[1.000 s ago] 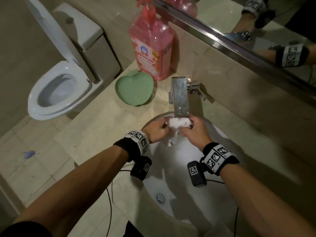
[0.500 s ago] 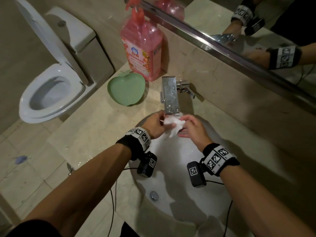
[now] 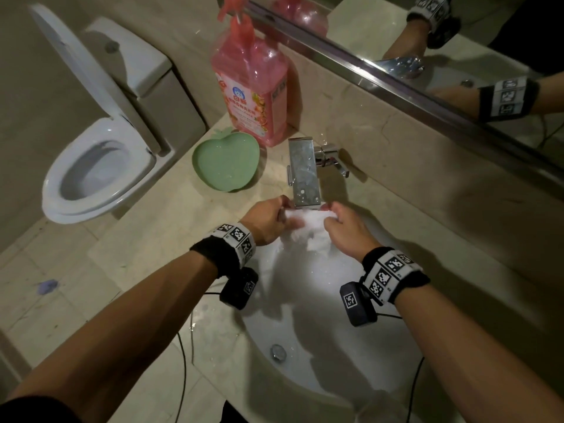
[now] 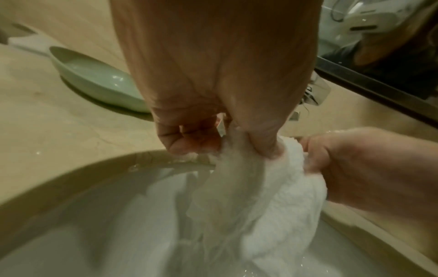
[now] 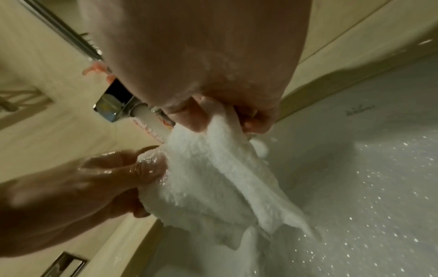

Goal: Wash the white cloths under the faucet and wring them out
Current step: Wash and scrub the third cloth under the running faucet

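Note:
A wet white cloth (image 3: 308, 228) hangs between both hands just under the chrome faucet (image 3: 303, 174), over the white sink (image 3: 320, 346). My left hand (image 3: 268, 221) pinches the cloth's left edge with curled fingers; the left wrist view shows the left hand (image 4: 213, 142) gripping the cloth (image 4: 272, 196). My right hand (image 3: 345, 230) grips the right edge, as the right wrist view shows with the right hand (image 5: 225, 116) curled round the cloth (image 5: 213, 178). Water runs from the faucet (image 5: 111, 108) onto the cloth. The cloth's lower part droops into the basin.
A green apple-shaped dish (image 3: 225, 163) and a pink soap bottle (image 3: 253, 87) stand on the beige counter (image 3: 152, 239) behind and left of the sink. A mirror (image 3: 457, 41) runs along the back wall. A toilet (image 3: 97, 166) with raised lid stands at left. The sink drain (image 3: 278, 352) is near me.
The hands have drawn apart, spreading the bunched cloth wider under the spout. The head view has shifted slightly.

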Demonstrator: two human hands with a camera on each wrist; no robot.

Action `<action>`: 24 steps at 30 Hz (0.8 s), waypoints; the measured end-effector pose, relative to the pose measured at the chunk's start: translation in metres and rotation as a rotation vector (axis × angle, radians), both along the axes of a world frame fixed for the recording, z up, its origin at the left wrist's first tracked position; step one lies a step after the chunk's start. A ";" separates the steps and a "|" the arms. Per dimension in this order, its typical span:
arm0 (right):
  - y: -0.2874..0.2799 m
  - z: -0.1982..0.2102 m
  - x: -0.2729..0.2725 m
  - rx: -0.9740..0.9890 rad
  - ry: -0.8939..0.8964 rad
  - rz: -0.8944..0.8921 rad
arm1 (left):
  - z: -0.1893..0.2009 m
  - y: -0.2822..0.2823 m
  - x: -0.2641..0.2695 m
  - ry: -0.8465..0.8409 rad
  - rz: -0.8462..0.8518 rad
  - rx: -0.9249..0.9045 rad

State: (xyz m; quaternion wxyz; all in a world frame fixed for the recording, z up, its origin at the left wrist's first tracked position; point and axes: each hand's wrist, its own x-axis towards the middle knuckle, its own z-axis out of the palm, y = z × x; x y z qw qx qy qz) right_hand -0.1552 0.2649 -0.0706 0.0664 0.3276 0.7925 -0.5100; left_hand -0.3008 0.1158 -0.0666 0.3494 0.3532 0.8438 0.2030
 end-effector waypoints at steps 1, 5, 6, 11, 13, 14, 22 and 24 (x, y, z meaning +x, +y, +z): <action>-0.001 0.001 -0.003 0.007 -0.023 0.018 | 0.001 0.000 0.001 0.028 -0.025 0.001; -0.006 -0.002 -0.013 0.016 -0.029 0.133 | 0.002 -0.009 0.001 0.037 -0.023 0.182; -0.006 -0.004 -0.014 0.048 -0.026 0.159 | 0.003 -0.012 0.000 0.026 -0.035 0.218; -0.004 -0.009 -0.020 0.145 0.029 0.188 | 0.004 -0.028 -0.010 0.120 -0.150 0.185; -0.006 -0.008 -0.025 0.123 0.038 0.202 | 0.004 -0.033 -0.015 0.202 -0.192 0.076; -0.007 -0.007 -0.027 0.131 0.039 0.224 | 0.004 -0.035 -0.017 0.236 -0.217 0.044; -0.004 -0.005 -0.015 0.232 -0.009 0.143 | 0.005 -0.039 -0.021 0.494 -0.345 -0.033; -0.001 -0.002 -0.007 0.213 0.017 0.083 | 0.004 -0.034 -0.018 0.481 -0.322 -0.049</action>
